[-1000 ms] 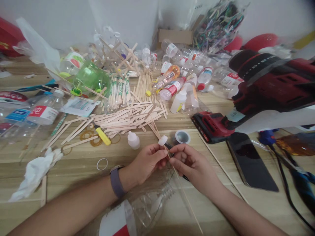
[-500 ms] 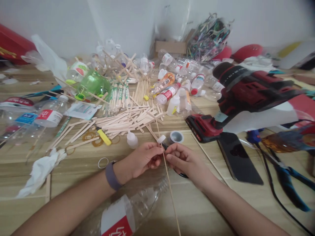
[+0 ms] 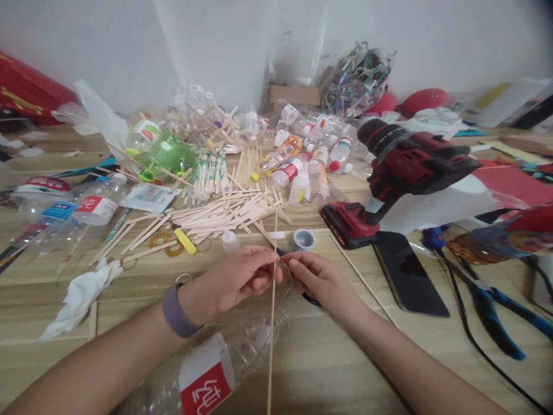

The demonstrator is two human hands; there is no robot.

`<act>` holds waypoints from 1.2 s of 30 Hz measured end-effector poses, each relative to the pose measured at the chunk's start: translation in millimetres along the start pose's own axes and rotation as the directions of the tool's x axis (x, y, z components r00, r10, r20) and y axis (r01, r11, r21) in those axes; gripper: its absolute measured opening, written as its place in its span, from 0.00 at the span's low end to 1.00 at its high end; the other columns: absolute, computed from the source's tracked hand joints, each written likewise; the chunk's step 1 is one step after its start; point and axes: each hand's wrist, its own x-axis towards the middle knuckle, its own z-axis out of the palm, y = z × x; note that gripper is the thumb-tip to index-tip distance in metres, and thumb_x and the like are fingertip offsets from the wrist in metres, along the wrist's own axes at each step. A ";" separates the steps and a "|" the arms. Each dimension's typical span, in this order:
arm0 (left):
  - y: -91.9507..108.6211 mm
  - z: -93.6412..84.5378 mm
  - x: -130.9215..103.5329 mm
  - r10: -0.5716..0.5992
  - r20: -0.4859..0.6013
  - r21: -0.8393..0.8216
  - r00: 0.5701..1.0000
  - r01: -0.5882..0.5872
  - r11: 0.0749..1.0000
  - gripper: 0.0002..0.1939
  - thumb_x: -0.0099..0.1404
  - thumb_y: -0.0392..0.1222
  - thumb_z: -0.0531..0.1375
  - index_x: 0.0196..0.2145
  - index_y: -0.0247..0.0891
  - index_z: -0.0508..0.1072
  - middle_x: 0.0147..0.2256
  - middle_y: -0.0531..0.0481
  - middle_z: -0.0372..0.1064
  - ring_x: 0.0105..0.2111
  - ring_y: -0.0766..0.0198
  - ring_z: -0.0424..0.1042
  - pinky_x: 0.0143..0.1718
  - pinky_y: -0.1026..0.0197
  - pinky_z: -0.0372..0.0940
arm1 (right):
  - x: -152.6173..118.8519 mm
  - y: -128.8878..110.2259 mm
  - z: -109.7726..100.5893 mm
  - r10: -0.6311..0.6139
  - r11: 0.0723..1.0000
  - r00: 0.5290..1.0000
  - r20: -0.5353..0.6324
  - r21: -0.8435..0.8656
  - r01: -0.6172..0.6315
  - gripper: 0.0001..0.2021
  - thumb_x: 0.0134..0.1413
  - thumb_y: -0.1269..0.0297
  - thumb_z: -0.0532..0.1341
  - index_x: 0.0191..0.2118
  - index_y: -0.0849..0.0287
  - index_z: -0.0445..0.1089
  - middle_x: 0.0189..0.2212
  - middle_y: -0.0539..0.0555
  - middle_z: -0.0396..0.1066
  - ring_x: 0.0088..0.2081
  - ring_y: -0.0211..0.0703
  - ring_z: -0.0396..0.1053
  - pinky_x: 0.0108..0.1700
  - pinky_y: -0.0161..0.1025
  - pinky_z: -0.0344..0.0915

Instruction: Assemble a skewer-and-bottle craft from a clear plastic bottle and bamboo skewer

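My left hand (image 3: 246,274) pinches a long thin wooden stick (image 3: 271,334) that runs from the popsicle sticks down to the bottom edge. A small white ring-like piece (image 3: 277,235) sits on the stick just above my fingers. My right hand (image 3: 317,276) is closed beside it, its fingertips holding a thin loop, perhaps a rubber band, that reaches the stick. Beneath my hands lies a clear plastic bottle (image 3: 207,374) with a red and white label. A roll of tape (image 3: 304,239) and a small white bottle (image 3: 230,242) stand just beyond my hands.
Popsicle sticks (image 3: 224,216) are piled ahead, with several plastic bottles (image 3: 289,170) behind. A red and black drill (image 3: 415,167), a phone (image 3: 410,275) and pliers (image 3: 496,317) lie right. A yellow-handled tool (image 3: 185,239), white tissue (image 3: 82,297) and more bottles (image 3: 95,202) are left.
The stick has swung from a slant to nearly upright in view. My hands have drawn slightly apart, and a thin loop now shows between them. The camera view has shifted a little.
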 end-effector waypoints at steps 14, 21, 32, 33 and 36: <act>1.4 17.5 -21.3 -0.036 0.034 0.046 0.999 0.034 0.998 0.15 0.62 0.46 0.53 0.24 0.35 0.68 0.20 0.55 0.63 0.14 0.76 0.45 0.16 0.67 0.38 | -7.9 -9.4 1.7 -0.090 0.993 0.996 -0.002 0.075 0.090 0.22 0.52 0.46 0.62 0.46 0.59 0.73 0.27 0.49 0.68 0.23 0.34 0.60 0.26 0.35 0.58; 10.1 21.2 -33.3 0.076 -0.033 0.076 0.997 -0.074 0.994 0.17 0.62 0.48 0.54 0.20 0.37 0.66 0.17 0.57 0.58 0.15 0.74 0.44 0.17 0.65 0.38 | -8.2 -13.7 -1.9 -0.117 0.986 0.993 -0.020 0.118 0.118 0.24 0.53 0.49 0.63 0.53 0.54 0.67 0.35 0.52 0.72 0.24 0.34 0.61 0.28 0.35 0.59; 2.9 22.1 -33.3 0.022 -0.012 0.079 1.000 -0.021 0.997 0.13 0.60 0.46 0.55 0.23 0.36 0.66 0.20 0.56 0.64 0.15 0.76 0.48 0.16 0.68 0.40 | -10.0 -7.6 1.0 -0.107 0.966 0.994 0.026 0.239 0.098 0.21 0.50 0.45 0.64 0.40 0.58 0.75 0.29 0.50 0.70 0.23 0.33 0.59 0.28 0.35 0.56; 2.1 22.2 -33.1 0.002 -0.008 0.081 1.000 -0.002 0.997 0.12 0.60 0.45 0.55 0.24 0.36 0.66 0.20 0.57 0.64 0.14 0.76 0.48 0.16 0.68 0.40 | -10.5 -7.9 1.7 -0.094 0.957 0.995 0.033 0.277 0.081 0.21 0.49 0.45 0.65 0.40 0.58 0.75 0.28 0.50 0.70 0.23 0.33 0.58 0.28 0.35 0.55; 0.7 22.6 -32.0 -0.030 0.022 0.087 0.999 0.028 0.996 0.10 0.60 0.44 0.55 0.25 0.37 0.67 0.18 0.57 0.64 0.14 0.76 0.48 0.15 0.69 0.40 | -13.1 -10.6 4.9 -0.062 0.933 0.995 0.073 0.358 0.032 0.22 0.43 0.46 0.69 0.38 0.58 0.76 0.25 0.48 0.68 0.22 0.33 0.56 0.27 0.34 0.53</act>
